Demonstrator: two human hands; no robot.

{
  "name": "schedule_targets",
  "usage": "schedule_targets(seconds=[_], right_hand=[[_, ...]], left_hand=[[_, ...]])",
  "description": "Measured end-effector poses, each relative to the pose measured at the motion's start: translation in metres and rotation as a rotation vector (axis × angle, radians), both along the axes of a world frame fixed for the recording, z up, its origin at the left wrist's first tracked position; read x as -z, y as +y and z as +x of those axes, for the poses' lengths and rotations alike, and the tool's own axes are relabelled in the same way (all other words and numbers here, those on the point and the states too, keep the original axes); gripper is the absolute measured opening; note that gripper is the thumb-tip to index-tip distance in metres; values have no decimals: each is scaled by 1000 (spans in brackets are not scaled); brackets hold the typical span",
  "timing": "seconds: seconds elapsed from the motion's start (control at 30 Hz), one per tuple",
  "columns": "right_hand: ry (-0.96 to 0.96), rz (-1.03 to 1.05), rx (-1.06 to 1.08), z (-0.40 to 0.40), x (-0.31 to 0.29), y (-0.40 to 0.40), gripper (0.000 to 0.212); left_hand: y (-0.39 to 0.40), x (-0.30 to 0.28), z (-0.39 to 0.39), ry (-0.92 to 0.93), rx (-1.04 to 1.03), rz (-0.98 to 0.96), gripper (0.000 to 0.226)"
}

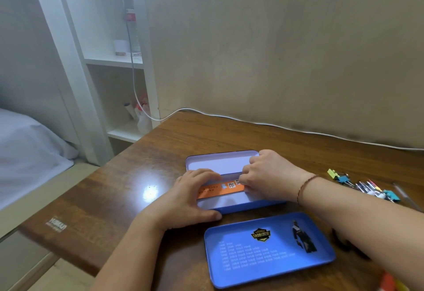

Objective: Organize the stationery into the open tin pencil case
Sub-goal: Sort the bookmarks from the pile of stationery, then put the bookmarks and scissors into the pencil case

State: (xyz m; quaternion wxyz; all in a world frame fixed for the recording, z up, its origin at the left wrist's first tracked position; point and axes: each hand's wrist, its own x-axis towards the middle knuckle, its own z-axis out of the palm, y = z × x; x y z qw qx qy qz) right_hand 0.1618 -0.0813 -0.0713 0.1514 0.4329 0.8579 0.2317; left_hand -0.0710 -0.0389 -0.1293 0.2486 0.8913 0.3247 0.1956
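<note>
Orange box: a long, flat carton with printed characters, lying lengthwise in the open tin pencil case, between the two hands; its ends are hidden under the fingers.
Left hand: rests on the left end of the case, fingers bent over the left end of the orange box and grasping it; thumb lies on the table against the near wall of the case.
Right hand: over the right end of the case, fingers curled down onto the right end of the orange box and holding it; a thin cord bracelet circles the wrist.
Tin pencil case: blue outside, pale inside, open on the table; it holds the orange box. Far of the box, a pale inner tray or the hinged lid shows; which one cannot be told.
Blue tin panel: a separate tray-like piece near of the case, apart from it, printed with a badge, a figure and rows of small text; nothing lies in it.
Loose stationery: binder clips in green, blue and teal, with pens, in a heap on the table right of the case, beyond the right forearm.
Near-right corner: an orange and yellow object, cut off by the edge, kind unclear.
Table: dark wood, a white cable along its far edge by the wall.
</note>
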Motion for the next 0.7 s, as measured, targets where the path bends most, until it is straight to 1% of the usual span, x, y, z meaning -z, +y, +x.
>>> schedule_targets(seconds=[0.1,0.2,0.23,0.27,0.37,0.4,0.43,0.5,0.57,0.63,0.7], right_hand=[[15,18,20,0,2,1,29],[115,44,79,6,-3,-2,32],[192,74,121,12,-8,-6,33],[309,111,173,21,-14,-11,32],[692,201,357,62,-36,-38,18],[756,198,400,78,-41,-50,14],[773,177,430,92,-45,-63,12],[691,81,486,117,-45,-90,14],[513,-22,497,133,-35,-113,18],[344,-71,428,138,-26,-132,27],[246,-97,332,135,-19,-146,37]], left_hand=[[1,0,1,3,15,-6,56],[3,1,0,-3,20,-24,44],[3,1,0,-2,27,-24,42],[3,2,0,2,32,-17,42],[5,3,-1,1,37,19,44],[4,2,-1,6,38,26,45],[4,1,-1,14,38,35,44],[3,0,-1,23,31,62,40],[2,-1,0,22,29,86,38],[2,0,1,25,27,85,40],[2,2,1,11,25,67,42]])
